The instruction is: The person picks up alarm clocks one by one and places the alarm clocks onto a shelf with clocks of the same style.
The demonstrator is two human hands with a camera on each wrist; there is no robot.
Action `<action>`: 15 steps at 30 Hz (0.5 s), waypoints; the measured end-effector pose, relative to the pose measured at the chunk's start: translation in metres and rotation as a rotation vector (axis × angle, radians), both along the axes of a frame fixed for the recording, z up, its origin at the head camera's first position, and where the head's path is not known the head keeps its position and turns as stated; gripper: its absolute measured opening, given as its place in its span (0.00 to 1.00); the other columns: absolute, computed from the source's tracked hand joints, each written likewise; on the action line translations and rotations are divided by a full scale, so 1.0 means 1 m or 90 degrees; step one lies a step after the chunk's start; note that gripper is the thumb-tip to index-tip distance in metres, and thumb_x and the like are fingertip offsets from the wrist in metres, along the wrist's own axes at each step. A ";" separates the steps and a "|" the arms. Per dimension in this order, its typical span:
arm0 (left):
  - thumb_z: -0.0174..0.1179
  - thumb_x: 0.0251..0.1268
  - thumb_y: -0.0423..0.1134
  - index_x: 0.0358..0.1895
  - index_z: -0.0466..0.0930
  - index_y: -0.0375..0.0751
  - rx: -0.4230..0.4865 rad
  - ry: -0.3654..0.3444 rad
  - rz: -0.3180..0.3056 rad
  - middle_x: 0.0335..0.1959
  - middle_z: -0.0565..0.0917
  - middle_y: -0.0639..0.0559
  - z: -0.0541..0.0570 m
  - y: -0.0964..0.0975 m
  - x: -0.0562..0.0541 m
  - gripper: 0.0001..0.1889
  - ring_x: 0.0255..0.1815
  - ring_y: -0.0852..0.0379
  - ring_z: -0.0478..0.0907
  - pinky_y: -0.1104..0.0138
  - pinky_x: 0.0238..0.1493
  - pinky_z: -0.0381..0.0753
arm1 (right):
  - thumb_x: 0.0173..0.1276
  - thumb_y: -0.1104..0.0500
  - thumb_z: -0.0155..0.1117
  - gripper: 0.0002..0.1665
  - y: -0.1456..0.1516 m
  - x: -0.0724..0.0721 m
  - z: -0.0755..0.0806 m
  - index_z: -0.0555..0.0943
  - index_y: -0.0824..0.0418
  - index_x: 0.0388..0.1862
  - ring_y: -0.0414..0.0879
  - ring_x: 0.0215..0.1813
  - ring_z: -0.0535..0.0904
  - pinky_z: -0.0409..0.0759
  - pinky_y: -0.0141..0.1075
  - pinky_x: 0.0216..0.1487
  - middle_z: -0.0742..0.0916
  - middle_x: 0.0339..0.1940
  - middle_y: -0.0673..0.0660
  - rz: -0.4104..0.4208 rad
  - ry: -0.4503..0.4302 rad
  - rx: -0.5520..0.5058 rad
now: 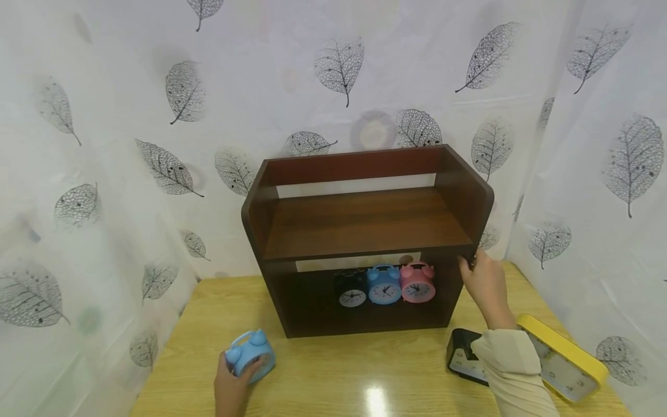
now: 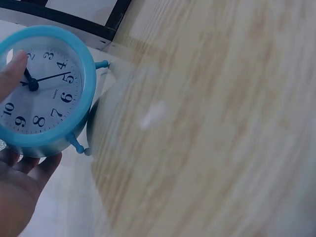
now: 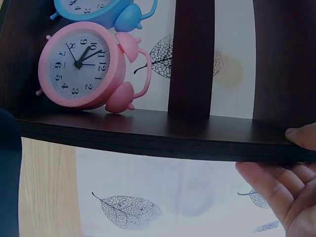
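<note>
My left hand [image 1: 231, 387] grips a light blue twin-bell alarm clock [image 1: 252, 354] at the table's left side; in the left wrist view the thumb lies across its white dial and the fingers curl behind its rim. My right hand [image 1: 486, 284] holds the right side panel of a dark brown two-level shelf [image 1: 365, 226], thumb on the inner face and fingers on the outer, as the right wrist view shows. On the lower level stand a black alarm clock [image 1: 351, 289], a blue alarm clock [image 1: 384, 285] and a pink alarm clock [image 1: 417, 284], side by side.
On the table's right lie a black clock [image 1: 462, 354], partly hidden by the right sleeve, and a large yellow-framed clock [image 1: 565, 359]. A leaf-patterned white curtain [image 1: 333, 69] hangs behind the shelf and at both sides of the wooden table [image 1: 333, 370].
</note>
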State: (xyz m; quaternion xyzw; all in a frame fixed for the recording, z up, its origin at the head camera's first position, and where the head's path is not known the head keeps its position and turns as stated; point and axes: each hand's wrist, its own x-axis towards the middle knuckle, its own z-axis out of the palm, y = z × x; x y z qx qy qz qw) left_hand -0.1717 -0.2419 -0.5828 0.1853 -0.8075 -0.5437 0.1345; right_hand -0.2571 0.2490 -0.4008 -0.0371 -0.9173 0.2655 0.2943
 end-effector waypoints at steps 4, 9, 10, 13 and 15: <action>0.72 0.46 0.48 0.61 0.59 0.37 0.027 -0.005 -0.027 0.62 0.69 0.34 0.000 -0.003 0.000 0.41 0.67 0.32 0.62 0.42 0.64 0.62 | 0.63 0.62 0.58 0.13 0.001 -0.001 -0.001 0.73 0.75 0.32 0.72 0.28 0.77 0.71 0.58 0.30 0.82 0.25 0.76 0.005 0.008 0.001; 0.71 0.48 0.47 0.62 0.57 0.36 0.035 -0.015 -0.065 0.65 0.66 0.33 0.003 -0.006 -0.001 0.41 0.70 0.30 0.57 0.42 0.66 0.58 | 0.62 0.62 0.59 0.14 0.001 -0.002 -0.001 0.73 0.75 0.32 0.71 0.27 0.77 0.70 0.57 0.28 0.82 0.24 0.75 0.006 0.017 0.002; 0.71 0.49 0.45 0.64 0.57 0.35 0.040 -0.014 -0.074 0.66 0.65 0.31 0.003 -0.008 -0.001 0.42 0.70 0.30 0.56 0.43 0.67 0.58 | 0.62 0.62 0.59 0.14 0.001 -0.002 -0.001 0.73 0.75 0.32 0.71 0.27 0.77 0.70 0.58 0.28 0.82 0.24 0.75 0.006 0.017 0.002; 0.70 0.50 0.42 0.67 0.55 0.30 0.036 -0.030 -0.094 0.67 0.62 0.28 0.003 -0.011 0.000 0.44 0.69 0.29 0.57 0.44 0.66 0.59 | 0.62 0.62 0.58 0.14 0.001 -0.002 0.000 0.73 0.75 0.33 0.72 0.28 0.77 0.70 0.58 0.29 0.82 0.25 0.75 0.006 0.014 0.002; 0.71 0.49 0.40 0.66 0.58 0.28 0.025 -0.027 -0.093 0.65 0.66 0.27 0.001 -0.012 0.000 0.43 0.67 0.31 0.63 0.47 0.64 0.64 | 0.62 0.62 0.58 0.14 0.001 -0.002 -0.001 0.73 0.75 0.33 0.72 0.28 0.77 0.71 0.58 0.29 0.82 0.25 0.75 0.006 0.012 0.001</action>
